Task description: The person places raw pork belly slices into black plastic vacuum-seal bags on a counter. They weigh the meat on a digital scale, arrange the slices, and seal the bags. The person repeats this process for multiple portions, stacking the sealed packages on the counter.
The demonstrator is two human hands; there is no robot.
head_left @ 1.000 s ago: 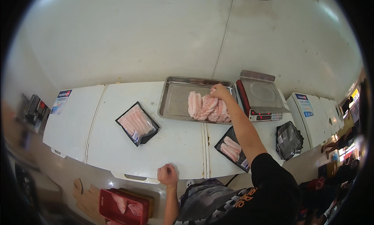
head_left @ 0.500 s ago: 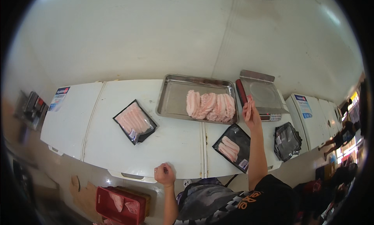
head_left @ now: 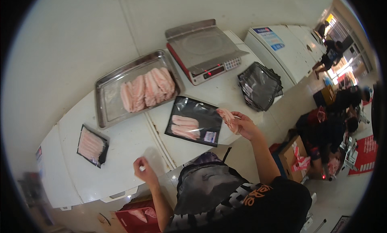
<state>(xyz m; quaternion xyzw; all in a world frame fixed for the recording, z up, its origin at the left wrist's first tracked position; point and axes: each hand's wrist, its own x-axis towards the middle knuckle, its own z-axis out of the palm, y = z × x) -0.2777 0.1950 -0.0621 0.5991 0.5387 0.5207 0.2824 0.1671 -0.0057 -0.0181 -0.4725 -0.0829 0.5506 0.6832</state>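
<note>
Bagging looks partway: left-side black bag (head_left: 104, 153) shows a full row of pork slices (head_left: 91, 143), while the centre black bag (head_left: 205, 117) has a few strips (head_left: 185, 127) and bare space. Folded pork belly pile (head_left: 147, 90) remains in the metal tray (head_left: 108, 102), upper left of centre. Right hand (head_left: 246, 126) pinches a pork slice (head_left: 228, 120) by the centre bag's right edge; left hand (head_left: 146, 171), lower centre, curls loosely, contents can't tell. Bag stack (head_left: 260, 86) sits right of centre; red crate (head_left: 128, 221), bottom, holds meat pieces (head_left: 140, 215).
</note>
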